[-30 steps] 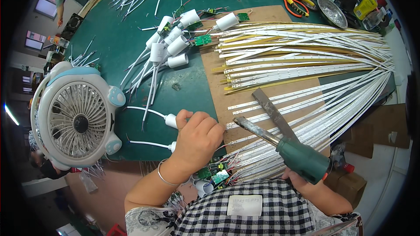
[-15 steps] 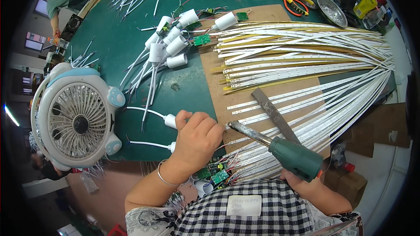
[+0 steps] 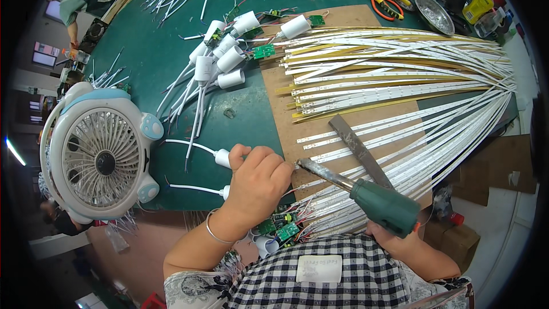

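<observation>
From here the left hand [image 3: 260, 182] curls its fingers, pinching what I can't tell, and at its four o'clock the right hand's [image 3: 390, 240] half-hidden fingers hold a green soldering iron [image 3: 377, 200].

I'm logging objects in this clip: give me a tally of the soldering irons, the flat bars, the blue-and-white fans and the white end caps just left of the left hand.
Soldering iron: 1
Flat bar: 1
Blue-and-white fan: 1
White end caps beside the left hand: 2
Total: 5
</observation>
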Available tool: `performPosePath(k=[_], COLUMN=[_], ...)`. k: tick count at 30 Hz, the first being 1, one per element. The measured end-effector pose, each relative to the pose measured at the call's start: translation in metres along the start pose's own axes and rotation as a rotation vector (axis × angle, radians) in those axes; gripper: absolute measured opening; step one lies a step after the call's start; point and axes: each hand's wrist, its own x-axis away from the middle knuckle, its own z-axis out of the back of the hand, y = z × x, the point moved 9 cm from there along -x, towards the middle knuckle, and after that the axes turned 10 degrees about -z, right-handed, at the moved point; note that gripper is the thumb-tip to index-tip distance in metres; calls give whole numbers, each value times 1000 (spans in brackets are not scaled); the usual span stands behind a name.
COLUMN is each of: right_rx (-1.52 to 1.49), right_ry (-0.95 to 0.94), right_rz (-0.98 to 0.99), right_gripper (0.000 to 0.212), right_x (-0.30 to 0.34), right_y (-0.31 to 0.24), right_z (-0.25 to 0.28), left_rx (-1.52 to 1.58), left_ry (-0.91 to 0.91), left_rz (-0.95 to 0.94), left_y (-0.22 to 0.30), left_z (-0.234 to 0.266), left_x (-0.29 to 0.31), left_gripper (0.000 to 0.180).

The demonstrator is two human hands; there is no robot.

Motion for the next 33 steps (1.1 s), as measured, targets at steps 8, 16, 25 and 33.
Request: performPosePath(k=[8, 16, 25, 33], right_rx=[-179, -71, -108, -129], right_ry=[-4, 4, 7, 7], right_rz=[-58, -27, -38, -82], right_gripper=[26, 33, 36, 29], right_x=[7, 9, 6, 6], right_y=[4, 15, 7, 7], right_z=[10, 9, 9, 10], left_rx=[-8, -43, 4, 143], left_ry=[-1, -7, -35, -73], left_rz=[9, 14, 59, 176], left_y=[0, 2, -2, -15], left_z=[1, 2, 3, 4], left_x=[0, -1, -2, 8], left_gripper=[22, 21, 18, 24])
